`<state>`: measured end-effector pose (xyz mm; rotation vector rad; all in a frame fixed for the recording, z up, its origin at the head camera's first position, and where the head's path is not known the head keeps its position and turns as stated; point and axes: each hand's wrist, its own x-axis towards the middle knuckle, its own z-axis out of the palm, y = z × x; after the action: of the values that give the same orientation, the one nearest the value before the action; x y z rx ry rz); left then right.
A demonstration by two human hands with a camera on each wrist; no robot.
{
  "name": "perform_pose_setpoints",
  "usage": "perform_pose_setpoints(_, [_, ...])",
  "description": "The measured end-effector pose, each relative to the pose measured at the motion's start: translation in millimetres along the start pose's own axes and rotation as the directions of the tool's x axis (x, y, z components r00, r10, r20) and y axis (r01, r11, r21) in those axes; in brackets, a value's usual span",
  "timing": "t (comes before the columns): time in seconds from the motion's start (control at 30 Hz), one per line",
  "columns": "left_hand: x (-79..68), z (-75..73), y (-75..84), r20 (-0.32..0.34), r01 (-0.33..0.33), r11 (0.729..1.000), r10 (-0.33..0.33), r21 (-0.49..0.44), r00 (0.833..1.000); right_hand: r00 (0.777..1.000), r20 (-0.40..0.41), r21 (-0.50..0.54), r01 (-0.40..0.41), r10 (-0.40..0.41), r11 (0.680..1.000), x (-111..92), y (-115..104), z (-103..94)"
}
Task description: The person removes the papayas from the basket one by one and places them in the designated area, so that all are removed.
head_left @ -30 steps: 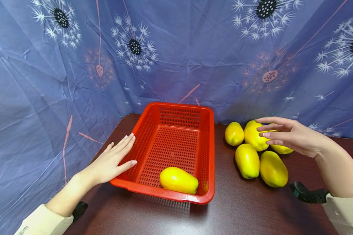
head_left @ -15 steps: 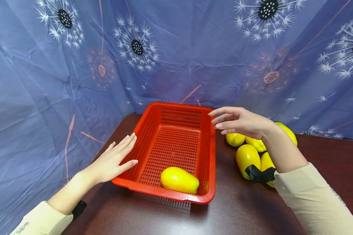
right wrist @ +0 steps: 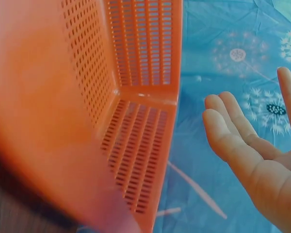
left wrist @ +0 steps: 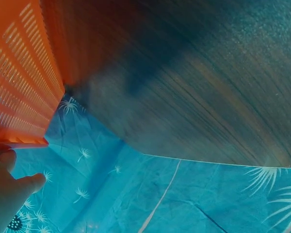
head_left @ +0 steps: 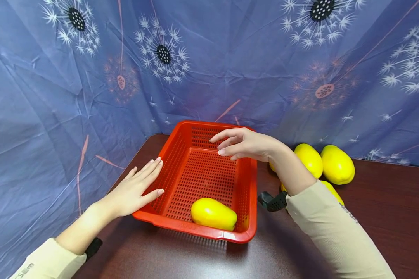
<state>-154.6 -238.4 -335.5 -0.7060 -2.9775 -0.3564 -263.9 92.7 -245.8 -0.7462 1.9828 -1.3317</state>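
A red plastic basket point(head_left: 206, 174) with slotted walls holds one oblong yellow fruit point(head_left: 213, 214), mango-like in shape, near its front right corner. My left hand point(head_left: 134, 192) rests with fingers extended on the basket's left rim. Over the back right part of the basket hovers my right hand point(head_left: 246, 145), its fingers loosely bent and holding nothing. The right wrist view shows that same hand point(right wrist: 262, 170) with its fingers apart, beside the basket's slotted wall point(right wrist: 140, 145). In the left wrist view, the left hand point(left wrist: 9, 194) is at the basket's edge.
Several more yellow fruits, including one at the back right point(head_left: 336, 164), lie on the dark brown table point(head_left: 387, 201) to the basket's right. My right forearm partly hides them. A blue cloth with dandelion prints point(head_left: 227, 69) hangs behind the table and along the left.
My right hand has moved left, from above the loose fruits, across the right rim, to over the basket. The left hand, the basket and the fruit in it have stayed put.
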Motion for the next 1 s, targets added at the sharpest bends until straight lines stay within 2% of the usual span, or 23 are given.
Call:
perform_pose_setpoints(0.37, [0.0, -0.8, -0.4, 0.006, 0.007, 1.000, -0.007, -0.007, 1.000, 0.999, 0.027, 0.040, 0.027, -0.028, 0.999, 21.8, -5.0, 16.6])
perform_pose_setpoints(0.57, [0.6, 0.2, -0.3, -0.007, 0.000, 1.000, 0.000, -0.008, 1.000, 0.999, 0.043, 0.078, 0.001, -0.004, 0.997, 32.6, 1.5, 24.3])
perform_pose_setpoints(0.73, [0.9, 0.5, -0.7, -0.006, 0.003, 1.000, -0.003, -0.007, 1.000, 0.994, 0.107, 0.124, -0.041, 0.028, 0.991, 40.8, 12.2, 25.9])
perform_pose_setpoints(0.87, [1.3, 0.1, -0.8, -0.006, 0.003, 1.000, -0.003, -0.010, 1.000, 0.975, 0.204, 0.122, -0.109, 0.083, 0.986, 46.6, 24.3, 26.3])
perform_pose_setpoints(1.0, [1.2, 0.6, -1.1, -0.008, 0.006, 1.000, -0.007, -0.013, 1.000, 0.936, 0.320, 0.082, -0.180, 0.146, 0.980, 52.2, 33.7, 32.4])
